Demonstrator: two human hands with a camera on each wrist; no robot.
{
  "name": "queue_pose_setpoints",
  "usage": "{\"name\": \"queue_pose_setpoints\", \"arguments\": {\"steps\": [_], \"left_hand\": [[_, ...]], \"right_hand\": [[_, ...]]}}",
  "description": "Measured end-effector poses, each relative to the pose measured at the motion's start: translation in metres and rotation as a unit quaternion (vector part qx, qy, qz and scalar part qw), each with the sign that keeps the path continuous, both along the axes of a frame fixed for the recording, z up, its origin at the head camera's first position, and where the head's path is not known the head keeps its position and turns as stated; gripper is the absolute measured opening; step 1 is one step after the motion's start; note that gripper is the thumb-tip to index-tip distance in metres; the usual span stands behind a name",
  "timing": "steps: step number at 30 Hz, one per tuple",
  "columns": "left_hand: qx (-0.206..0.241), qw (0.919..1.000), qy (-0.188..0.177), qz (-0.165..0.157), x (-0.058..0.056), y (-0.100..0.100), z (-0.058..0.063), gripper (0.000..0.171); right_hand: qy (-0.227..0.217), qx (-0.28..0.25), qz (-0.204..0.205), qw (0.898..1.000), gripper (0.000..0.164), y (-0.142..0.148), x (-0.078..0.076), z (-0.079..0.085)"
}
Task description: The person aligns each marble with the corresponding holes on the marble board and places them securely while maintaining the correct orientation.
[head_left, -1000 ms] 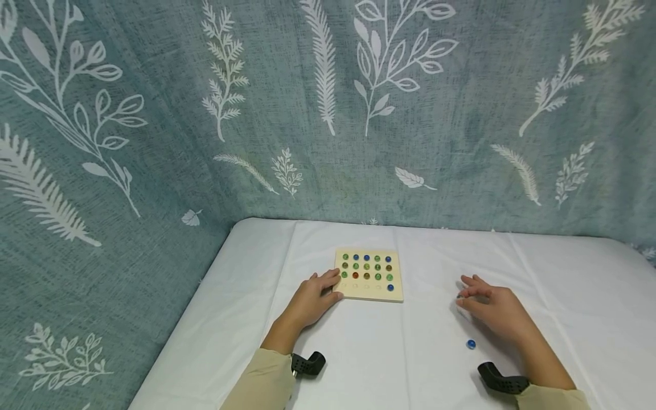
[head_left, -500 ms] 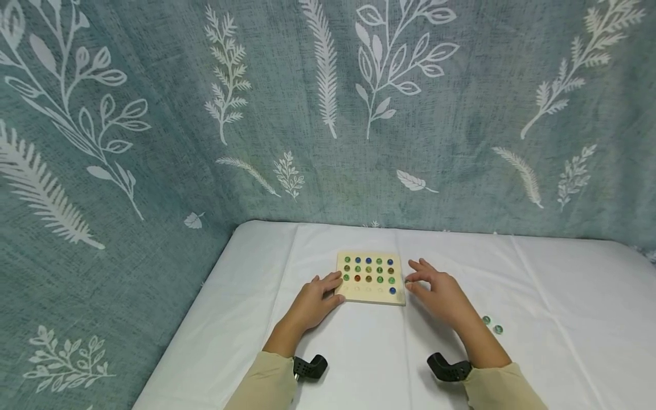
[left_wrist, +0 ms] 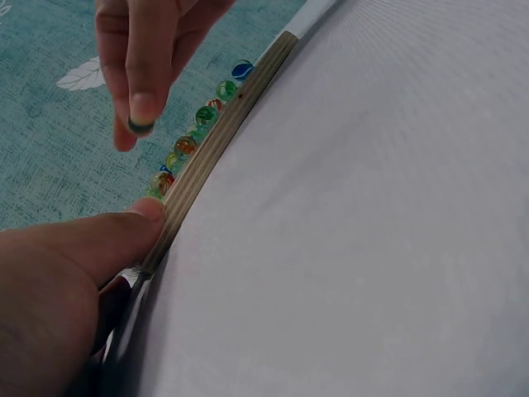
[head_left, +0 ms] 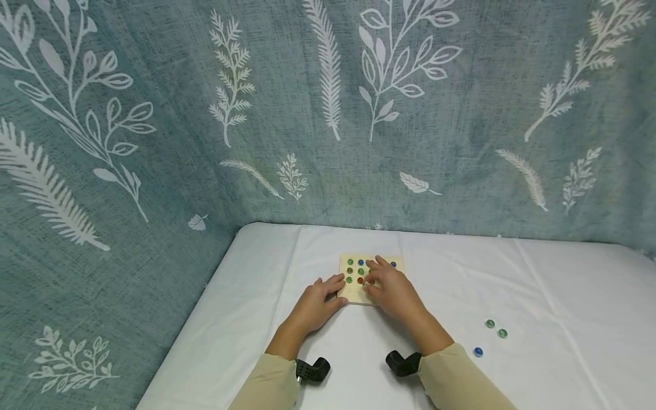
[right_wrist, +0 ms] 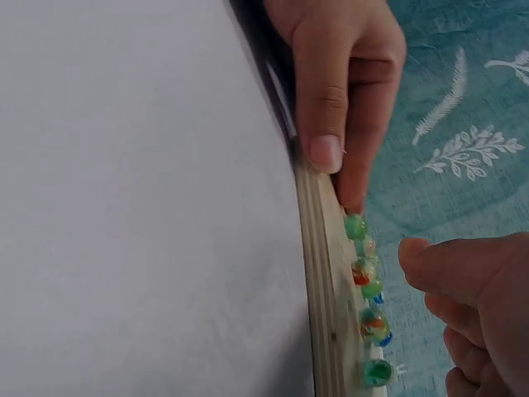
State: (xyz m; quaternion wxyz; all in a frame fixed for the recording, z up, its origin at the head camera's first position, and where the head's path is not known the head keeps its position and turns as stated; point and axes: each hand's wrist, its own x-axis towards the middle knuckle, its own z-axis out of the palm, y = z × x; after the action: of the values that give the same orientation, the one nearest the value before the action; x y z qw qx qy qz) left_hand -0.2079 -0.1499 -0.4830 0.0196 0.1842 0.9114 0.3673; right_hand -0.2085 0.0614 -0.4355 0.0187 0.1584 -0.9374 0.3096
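Pale wood board [head_left: 356, 297], its nine-o'clock edge under the relaxed left hand [head_left: 315, 304], now has the right hand [head_left: 396, 291] over it, in from three o'clock, bringing a pinched, seemingly green marble [left_wrist: 140, 128] near unfilled six-o'clock hollows [head_left: 349, 291].

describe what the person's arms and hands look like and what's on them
The left hand and right hand are bare, without gloves. The left sleeve and right sleeve are plain beige, ending short of the wrist. At each cuff sits a black, bent device.
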Motion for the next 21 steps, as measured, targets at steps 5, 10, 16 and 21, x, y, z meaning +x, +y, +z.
{"name": "queue_pose_setpoints", "arguments": {"steps": [5,10,16,21], "left_hand": [[-0.003,0.9999,0.010,-0.008,-0.001,-0.001,0.001,0.050],[0.008,0.9998,0.012,-0.015,-0.001,-0.001,0.001,0.050],[0.007,0.9999,0.006,-0.013,-0.001,-0.001,-0.002,0.052],[0.008,0.9998,0.008,-0.015,-0.002,-0.001,-0.001,0.053]], "right_hand": [[0.002,0.007,0.008,1.000,0.012,-0.014,-0.005,-0.002],[-0.008,0.012,0.009,1.000,0.007,-0.026,-0.008,-0.005],[-0.029,0.029,-0.007,0.999,0.008,-0.035,-0.007,-0.008],[-0.028,0.043,-0.007,0.999,0.008,-0.037,-0.008,-0.009]]}}
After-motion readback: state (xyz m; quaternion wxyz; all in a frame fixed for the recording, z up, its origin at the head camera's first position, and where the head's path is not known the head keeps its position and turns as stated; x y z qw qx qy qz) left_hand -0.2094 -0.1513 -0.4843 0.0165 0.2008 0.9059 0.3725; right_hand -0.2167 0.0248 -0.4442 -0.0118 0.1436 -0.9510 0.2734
